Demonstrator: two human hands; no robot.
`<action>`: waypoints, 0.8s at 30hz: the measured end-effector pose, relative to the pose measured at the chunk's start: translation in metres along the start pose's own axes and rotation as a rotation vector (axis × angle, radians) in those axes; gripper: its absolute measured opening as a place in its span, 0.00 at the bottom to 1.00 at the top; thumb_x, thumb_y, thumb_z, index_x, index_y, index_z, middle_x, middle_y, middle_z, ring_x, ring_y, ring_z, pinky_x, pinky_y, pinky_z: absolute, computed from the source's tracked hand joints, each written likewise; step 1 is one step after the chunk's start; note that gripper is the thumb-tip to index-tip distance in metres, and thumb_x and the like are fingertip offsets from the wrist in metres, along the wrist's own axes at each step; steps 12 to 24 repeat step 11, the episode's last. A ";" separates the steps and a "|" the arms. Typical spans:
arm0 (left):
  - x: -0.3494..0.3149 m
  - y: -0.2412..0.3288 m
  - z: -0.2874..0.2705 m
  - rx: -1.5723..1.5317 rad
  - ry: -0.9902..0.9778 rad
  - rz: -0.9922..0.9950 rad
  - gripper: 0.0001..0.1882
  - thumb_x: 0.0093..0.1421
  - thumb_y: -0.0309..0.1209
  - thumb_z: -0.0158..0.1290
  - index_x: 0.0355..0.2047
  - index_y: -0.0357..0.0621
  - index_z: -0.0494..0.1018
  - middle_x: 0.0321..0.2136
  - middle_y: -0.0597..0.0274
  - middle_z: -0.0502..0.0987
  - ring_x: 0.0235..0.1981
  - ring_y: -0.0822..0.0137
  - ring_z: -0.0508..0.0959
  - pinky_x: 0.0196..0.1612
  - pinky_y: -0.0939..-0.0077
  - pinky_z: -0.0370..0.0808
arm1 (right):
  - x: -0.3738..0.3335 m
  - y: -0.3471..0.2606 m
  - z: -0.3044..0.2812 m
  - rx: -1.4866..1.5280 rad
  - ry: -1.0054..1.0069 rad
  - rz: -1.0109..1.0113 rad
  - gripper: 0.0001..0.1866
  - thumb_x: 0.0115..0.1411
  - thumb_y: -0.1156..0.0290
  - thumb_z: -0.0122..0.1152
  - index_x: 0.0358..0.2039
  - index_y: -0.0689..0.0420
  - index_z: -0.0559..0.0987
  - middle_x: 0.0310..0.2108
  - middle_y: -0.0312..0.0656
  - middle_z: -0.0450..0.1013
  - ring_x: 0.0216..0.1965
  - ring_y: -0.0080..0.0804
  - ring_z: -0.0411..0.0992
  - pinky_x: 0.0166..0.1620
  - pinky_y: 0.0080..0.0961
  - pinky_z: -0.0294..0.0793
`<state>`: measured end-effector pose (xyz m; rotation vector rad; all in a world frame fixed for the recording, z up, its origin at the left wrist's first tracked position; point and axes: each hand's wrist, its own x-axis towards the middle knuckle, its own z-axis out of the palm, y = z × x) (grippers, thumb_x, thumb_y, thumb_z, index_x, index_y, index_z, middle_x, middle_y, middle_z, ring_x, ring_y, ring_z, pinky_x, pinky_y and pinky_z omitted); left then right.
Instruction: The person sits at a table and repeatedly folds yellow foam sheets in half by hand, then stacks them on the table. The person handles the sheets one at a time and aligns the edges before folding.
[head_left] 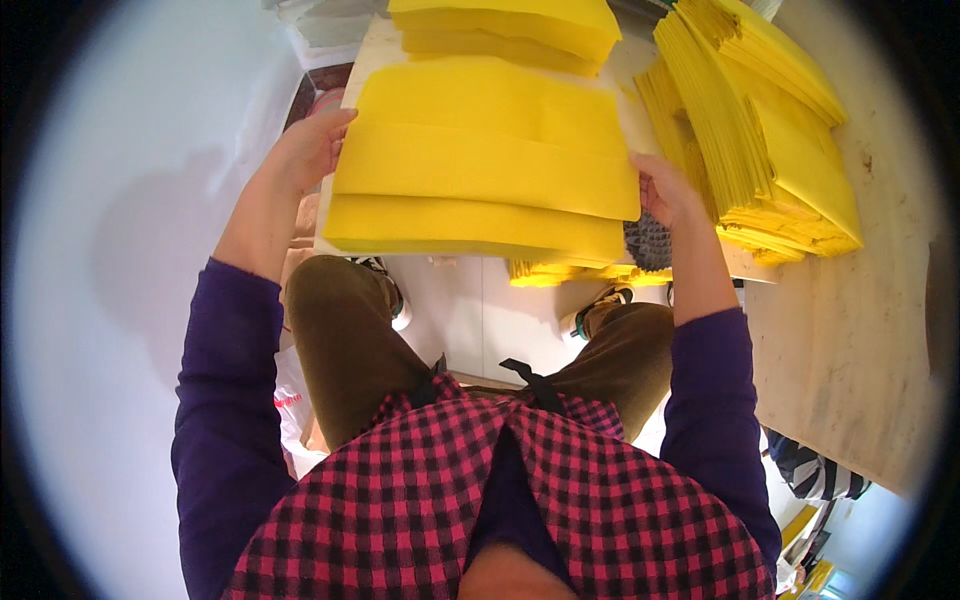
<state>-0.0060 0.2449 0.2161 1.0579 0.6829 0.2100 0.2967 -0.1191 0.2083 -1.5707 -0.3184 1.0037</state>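
A yellow sheet (490,150), fabric-like and with a fold line across it, lies spread before me over a stack of yellow sheets (470,230). At its left edge my left hand (315,145) is closed, fingertips pinching the sheet. My right hand (665,188) grips the right edge in the same way, thumb and fingers together. Just below the right hand a dark grey, bumpy object (648,243) shows in part. Behind the sheet, another yellow pile (505,35) lies on the pale table (373,48).
Tall stacks of folded yellow pieces (750,130) stand on the wooden tabletop (850,340) to the right. A white wall (130,200) runs close on the left. More yellow pieces (585,273) sit under the table edge, near my shoes. A striped black-and-white bag (815,470) is at lower right.
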 end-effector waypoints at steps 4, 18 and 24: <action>0.040 0.006 0.005 0.109 -0.001 0.056 0.18 0.60 0.28 0.51 0.50 0.38 0.65 0.41 0.57 0.75 0.39 0.67 0.77 0.39 0.75 0.75 | 0.030 -0.008 -0.001 0.017 0.071 -0.001 0.12 0.63 0.66 0.52 0.39 0.62 0.75 0.31 0.38 0.75 0.26 0.23 0.73 0.29 0.20 0.74; 0.124 0.010 -0.027 0.188 0.059 0.076 0.32 0.54 0.24 0.58 0.57 0.39 0.56 0.45 0.53 0.72 0.43 0.58 0.75 0.44 0.68 0.74 | 0.076 -0.023 -0.017 -0.204 0.104 0.065 0.15 0.57 0.65 0.61 0.42 0.59 0.76 0.36 0.38 0.76 0.29 0.25 0.72 0.31 0.17 0.71; 0.124 0.010 -0.027 0.188 0.059 0.076 0.32 0.54 0.24 0.58 0.57 0.39 0.56 0.45 0.53 0.72 0.43 0.58 0.75 0.44 0.68 0.74 | 0.076 -0.023 -0.017 -0.204 0.104 0.065 0.15 0.57 0.65 0.61 0.42 0.59 0.76 0.36 0.38 0.76 0.29 0.25 0.72 0.31 0.17 0.71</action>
